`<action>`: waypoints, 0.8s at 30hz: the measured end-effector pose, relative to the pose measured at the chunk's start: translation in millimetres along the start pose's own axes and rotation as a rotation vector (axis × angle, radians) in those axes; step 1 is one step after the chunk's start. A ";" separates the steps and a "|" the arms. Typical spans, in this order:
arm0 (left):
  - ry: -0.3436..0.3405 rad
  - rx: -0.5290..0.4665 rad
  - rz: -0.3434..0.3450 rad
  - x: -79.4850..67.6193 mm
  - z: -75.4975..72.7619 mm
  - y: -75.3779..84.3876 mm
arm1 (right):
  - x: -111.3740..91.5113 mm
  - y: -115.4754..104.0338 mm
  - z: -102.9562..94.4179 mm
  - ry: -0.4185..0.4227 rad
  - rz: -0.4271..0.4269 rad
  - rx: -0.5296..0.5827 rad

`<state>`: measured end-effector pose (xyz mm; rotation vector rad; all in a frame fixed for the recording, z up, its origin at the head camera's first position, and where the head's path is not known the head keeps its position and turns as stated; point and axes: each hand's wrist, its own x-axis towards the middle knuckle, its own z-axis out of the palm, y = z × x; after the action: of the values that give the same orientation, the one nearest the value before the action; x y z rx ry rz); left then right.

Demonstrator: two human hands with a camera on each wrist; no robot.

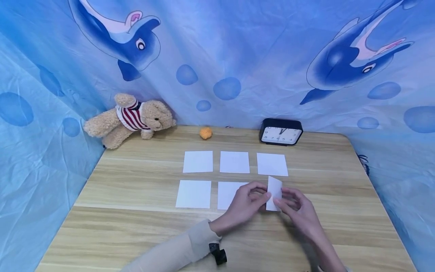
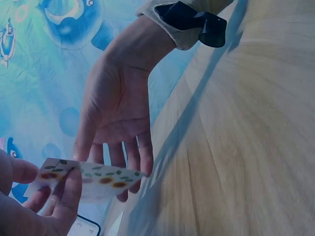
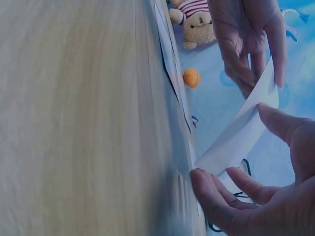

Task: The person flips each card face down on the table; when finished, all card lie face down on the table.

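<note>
A small paper card (image 1: 273,193) stands tilted up on its edge between my hands, low over the front row's right end. My left hand (image 1: 244,204) pinches its left edge with thumb and fingers. On the opposite edge, my right hand (image 1: 301,214) pinches it too. The side toward my head is plain white. Sunflowers and green leaves are printed on the other face of the card (image 2: 106,178), as the left wrist view shows. A white card (image 1: 225,194) lies partly hidden under my left hand, with another white card (image 1: 193,193) left of it.
Behind lies a row of three white cards (image 1: 234,162). At the back of the wooden table (image 1: 136,226) are a teddy bear (image 1: 136,119) on its side, an orange ball (image 1: 205,132) and a black clock (image 1: 281,132). A blue dolphin-print curtain (image 1: 272,56) hangs behind.
</note>
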<state>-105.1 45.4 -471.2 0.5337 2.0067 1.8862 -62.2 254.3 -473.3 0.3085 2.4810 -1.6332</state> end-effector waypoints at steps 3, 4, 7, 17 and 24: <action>0.033 -0.016 0.029 1.9 -4.3 1.0 | 1.5 1.3 -3.2 0.031 0.023 0.018; 0.044 -0.017 0.038 2.5 -5.9 1.0 | 1.9 2.0 -4.6 0.045 0.029 0.015; 0.072 -0.005 0.048 3.4 -10.2 0.1 | 3.4 5.1 -9.2 0.086 0.040 0.011; 0.110 0.097 0.051 1.2 -16.7 -9.5 | 7.7 7.3 -19.4 0.126 0.016 -0.015; 0.104 0.193 0.027 6.6 -20.3 -13.2 | 11.2 5.7 -22.8 0.149 -0.019 -0.079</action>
<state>-121.3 30.3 -482.9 0.5243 2.2751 1.7788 -72.0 278.5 -472.1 0.4123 2.6573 -1.5680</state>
